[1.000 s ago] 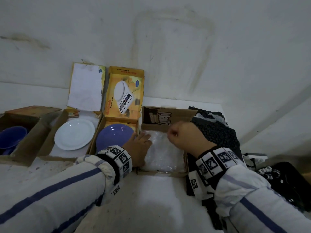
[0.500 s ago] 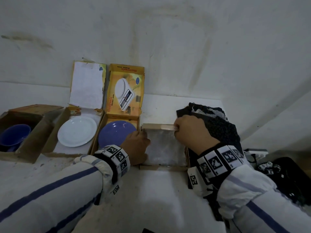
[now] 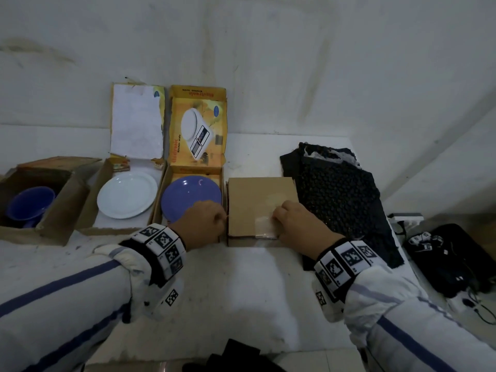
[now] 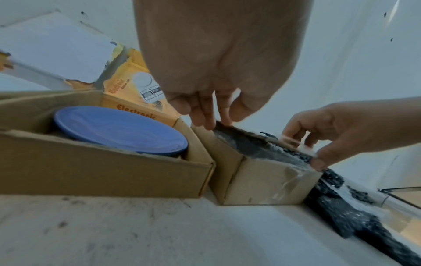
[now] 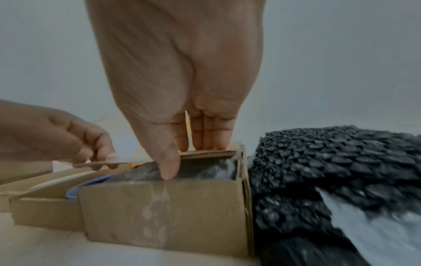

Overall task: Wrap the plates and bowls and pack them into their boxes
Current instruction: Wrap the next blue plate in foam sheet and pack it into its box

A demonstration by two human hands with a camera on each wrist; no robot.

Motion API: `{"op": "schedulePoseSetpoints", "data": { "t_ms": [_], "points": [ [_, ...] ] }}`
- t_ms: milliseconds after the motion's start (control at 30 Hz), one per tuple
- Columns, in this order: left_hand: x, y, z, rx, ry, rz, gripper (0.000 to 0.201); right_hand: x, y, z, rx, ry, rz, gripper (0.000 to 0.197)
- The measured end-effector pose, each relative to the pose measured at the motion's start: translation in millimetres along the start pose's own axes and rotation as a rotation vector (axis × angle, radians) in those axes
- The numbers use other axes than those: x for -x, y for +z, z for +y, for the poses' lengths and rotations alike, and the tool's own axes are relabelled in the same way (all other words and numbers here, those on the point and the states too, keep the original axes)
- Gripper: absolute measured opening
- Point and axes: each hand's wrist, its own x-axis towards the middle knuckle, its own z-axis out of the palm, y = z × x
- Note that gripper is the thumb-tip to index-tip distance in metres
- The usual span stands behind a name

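A small brown box [image 3: 257, 205] sits at the middle of the counter, its lid folded down and still slightly raised at the front. Clear bubble wrap [image 5: 205, 168] around an item shows through the gap. My left hand [image 3: 222, 217] pinches the lid's left edge. My right hand [image 3: 277, 221] holds the lid's front edge, fingers [image 5: 205, 136] on top and thumb underneath, beside a strip of clear tape [image 3: 264, 230]. A blue plate [image 3: 192, 198] lies bare in the yellow scale box [image 3: 197, 130]. A white plate [image 3: 127, 194] lies in an open box to its left.
A blue bowl [image 3: 29, 205] sits in a brown box at the far left. Black bubble wrap [image 3: 338, 194] lies right against the small box. Dark gear with cables [image 3: 451, 261] is at the right edge. The wall stands close behind the boxes.
The small box's lid stood upright a second ago; both hands have swung it forward and down over the wrapped item, and it now lies almost flat.
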Motion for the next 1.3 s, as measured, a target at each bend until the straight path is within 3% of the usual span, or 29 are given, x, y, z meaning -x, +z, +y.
{"op": "schedulePoseSetpoints", "data": {
  "t_ms": [67,100,167,267,333,467,567,700,900,1033,1100,1167,1233,1300],
  "points": [
    [4,3,6,0.086,-0.041,0.047,0.016,2,10,2,-0.028,0.007,0.021,0.03],
    [5,5,9,0.059,0.007,0.054,0.027,4,14,2,-0.033,0.002,0.051,0.03],
    [7,12,12,-0.08,0.103,-0.075,0.052,8,20,2,-0.06,-0.016,0.12,0.029],
    [9,16,16,-0.176,0.117,-0.165,0.062,14,33,-1,-0.108,-0.023,0.173,0.027],
    [7,17,16,-0.179,0.123,-0.163,0.062,15,39,-6,-0.158,-0.024,0.242,0.024],
    [6,17,19,-0.251,0.114,-0.153,0.062,18,38,-14,-0.135,-0.038,0.191,0.015],
    [8,23,21,-0.322,0.091,-0.116,0.062,25,38,-16,-0.1,-0.017,0.252,0.013],
    [9,32,23,-0.252,0.093,-0.076,0.054,33,44,-12,-0.138,0.144,0.28,0.015],
    [2,46,29,-0.205,0.032,0.018,0.031,24,67,-1,-0.307,0.123,0.261,0.018],
    [0,47,27,-0.115,0.024,0.015,0.031,21,67,0,-0.357,0.141,0.247,0.022],
    [-1,41,28,-0.055,0.022,0.016,0.028,15,60,0,-0.307,0.111,0.291,0.027],
    [-3,27,33,0.003,0.019,0.009,0.025,13,41,-2,-0.278,0.092,0.33,0.017],
    [-6,8,40,0.067,-0.007,0.012,0.028,6,16,0,-0.34,0.132,0.275,0.007],
    [-11,-14,47,0.127,-0.032,0.012,0.028,-1,-9,3,-0.45,0.115,0.278,0.025]
  ]
}}
